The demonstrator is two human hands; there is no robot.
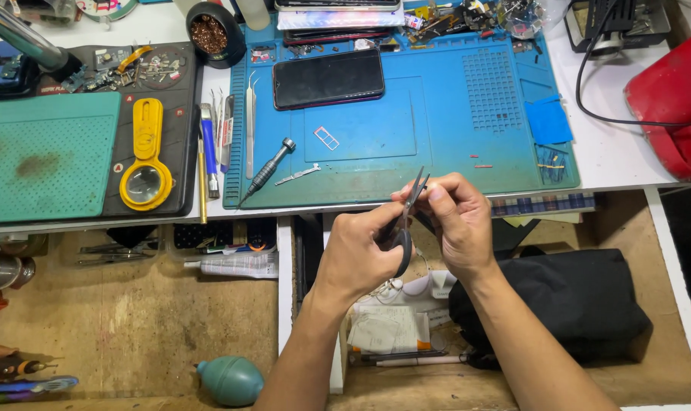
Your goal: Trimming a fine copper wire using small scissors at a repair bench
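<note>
Head view looks down on a cluttered repair bench: a white tabletop carrying a blue silicone work mat (452,144), with open wooden drawers below the near edge. Both hands meet just off that near edge, over the middle drawer. Left hand (360,255) is curled around the black handles of small scissors (408,215), whose thin blades point up and far. Right hand (458,222) is pinched, thumb and fingertips pressed together right at the blades; what they pinch is too small to tell. On the mat lie a dark smartphone (328,78) face up, a small SIM tray (326,138), a precision screwdriver (268,170) and tweezers (250,122). Left of the mat sits a yellow magnifier (145,156) on a dark tray beside a green mat (45,156). A black bag (566,301) fills the right drawer; a teal air blower (231,380) rests in the left 1.
</note>
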